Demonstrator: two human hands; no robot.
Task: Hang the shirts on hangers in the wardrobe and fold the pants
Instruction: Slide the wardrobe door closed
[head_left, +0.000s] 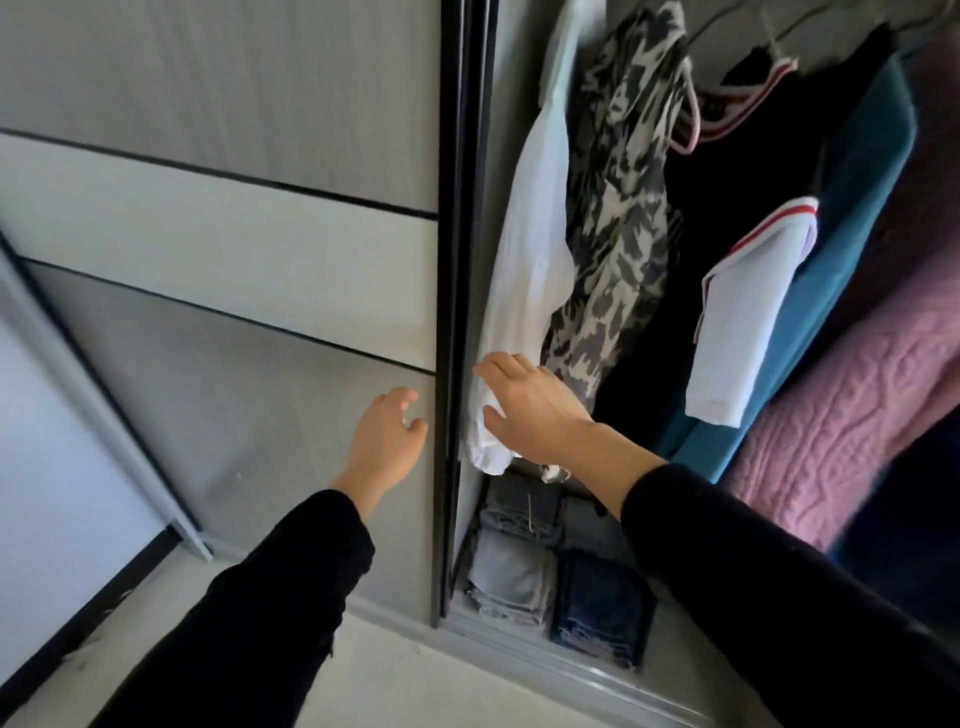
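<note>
Grey sliding door (260, 244): left grip (387, 431) released beside it; right grip (524, 405) released, flat on hanging white shirt (524, 249); folded pants (561, 582) below

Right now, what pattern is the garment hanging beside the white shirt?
A grey-and-cream animal print on the garment; head view.

1. The white shirt (524, 249) runs past the top edge, so its hanger stays unseen.
2. Right of the white shirt, the right edge cuts off the pink knit (831, 415).
3. Below the white shirt, the right sleeve (779, 597) covers part of the folded pants (524, 561).
</note>
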